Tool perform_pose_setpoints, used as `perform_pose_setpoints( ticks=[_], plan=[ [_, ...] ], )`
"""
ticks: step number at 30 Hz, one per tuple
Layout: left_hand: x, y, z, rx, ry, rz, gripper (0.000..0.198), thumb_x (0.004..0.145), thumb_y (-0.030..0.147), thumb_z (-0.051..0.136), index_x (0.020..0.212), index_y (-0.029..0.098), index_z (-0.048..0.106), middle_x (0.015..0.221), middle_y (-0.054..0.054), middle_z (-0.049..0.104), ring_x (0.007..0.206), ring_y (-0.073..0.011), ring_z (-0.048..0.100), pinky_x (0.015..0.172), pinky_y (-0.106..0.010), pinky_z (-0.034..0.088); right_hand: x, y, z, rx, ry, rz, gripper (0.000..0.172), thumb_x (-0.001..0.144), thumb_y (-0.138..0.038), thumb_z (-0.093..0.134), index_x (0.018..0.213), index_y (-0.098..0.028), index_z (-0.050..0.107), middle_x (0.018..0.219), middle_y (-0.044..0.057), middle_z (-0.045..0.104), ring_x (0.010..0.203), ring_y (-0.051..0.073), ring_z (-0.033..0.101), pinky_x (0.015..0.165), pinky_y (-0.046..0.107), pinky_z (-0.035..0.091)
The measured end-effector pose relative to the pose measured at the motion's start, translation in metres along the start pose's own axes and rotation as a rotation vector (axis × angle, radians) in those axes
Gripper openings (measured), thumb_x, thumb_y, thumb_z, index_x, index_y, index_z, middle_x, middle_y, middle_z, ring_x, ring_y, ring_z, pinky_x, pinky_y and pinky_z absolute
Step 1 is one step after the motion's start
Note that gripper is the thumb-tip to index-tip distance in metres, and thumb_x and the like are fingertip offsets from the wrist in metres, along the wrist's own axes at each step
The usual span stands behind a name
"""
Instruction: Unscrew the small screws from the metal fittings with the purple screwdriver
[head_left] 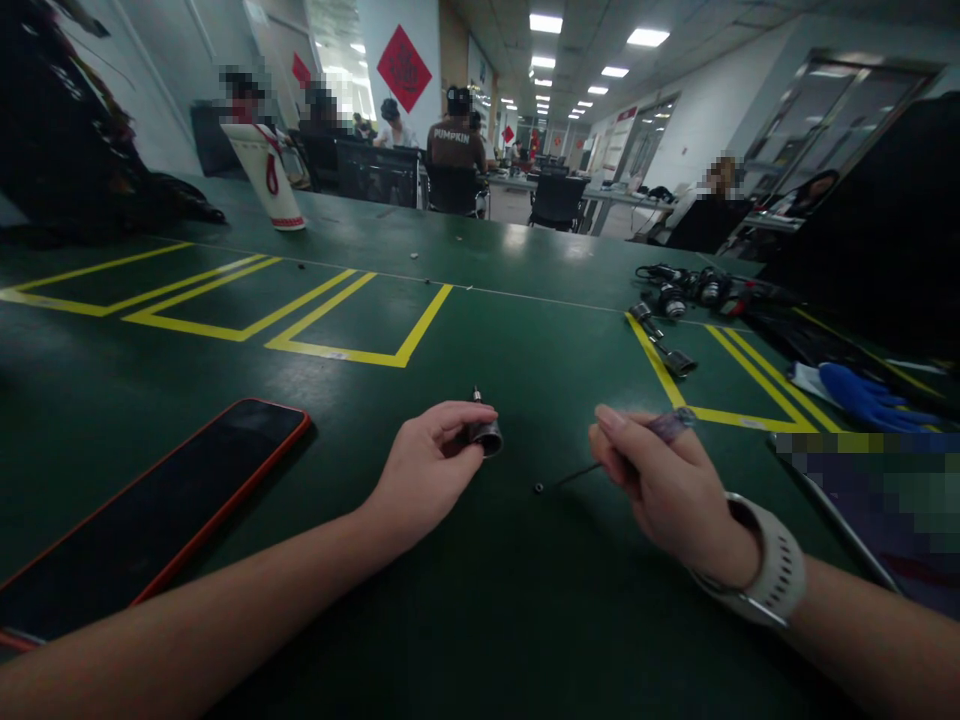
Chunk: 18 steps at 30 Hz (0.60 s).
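Observation:
My left hand is closed on a small dark metal cup-shaped part, its round open end facing me and a thin shank sticking up beyond the fingers. In my right hand is a slim screwdriver with a translucent purplish handle, gripped in closed fingers. Its thin shaft slants down to the left, and the tip ends close to a tiny dark ring, perhaps a nut, on the green table. Whether the tip touches the ring I cannot tell.
A phone in an orange case lies at left. Yellow tape marks boxes. Metal parts, dark cylindrical fittings and a blue glove lie at right. A white cup stands at far left. People sit beyond the table.

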<state>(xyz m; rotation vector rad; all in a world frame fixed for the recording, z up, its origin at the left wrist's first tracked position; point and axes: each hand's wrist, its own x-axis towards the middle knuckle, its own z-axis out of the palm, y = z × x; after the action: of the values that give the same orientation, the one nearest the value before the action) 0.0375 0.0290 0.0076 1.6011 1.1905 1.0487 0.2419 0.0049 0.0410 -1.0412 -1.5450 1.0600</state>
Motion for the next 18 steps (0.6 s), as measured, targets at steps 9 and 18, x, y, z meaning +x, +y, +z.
perform_pose_setpoints(
  ticks=[9, 18],
  plan=[
    [-0.001, 0.005, 0.001, 0.001, 0.005, -0.005, 0.031, 0.073, 0.01, 0.058, 0.102, 0.018, 0.066, 0.111, -0.005, 0.066, 0.103, -0.0184, 0.062, 0.096, -0.037, 0.047, 0.002, 0.014, 0.002, 0.012, -0.063, 0.1, 0.047, 0.09, -0.046, 0.045, 0.052, -0.018, 0.045, 0.047, -0.006, 0.037, 0.043, 0.007, 0.034, 0.041, 0.023, 0.024],
    [-0.001, 0.01, 0.001, -0.194, 0.036, -0.121, 0.032, 0.072, 0.008, 0.061, 0.101, 0.02, 0.067, 0.106, -0.003, 0.069, 0.1, -0.0171, 0.063, 0.092, -0.033, 0.05, 0.008, 0.009, 0.003, 0.026, -0.051, 0.249, 0.048, 0.085, -0.048, 0.05, 0.048, -0.018, 0.043, 0.043, -0.006, 0.034, 0.04, 0.006, 0.031, 0.039, 0.023, 0.022]
  ],
)
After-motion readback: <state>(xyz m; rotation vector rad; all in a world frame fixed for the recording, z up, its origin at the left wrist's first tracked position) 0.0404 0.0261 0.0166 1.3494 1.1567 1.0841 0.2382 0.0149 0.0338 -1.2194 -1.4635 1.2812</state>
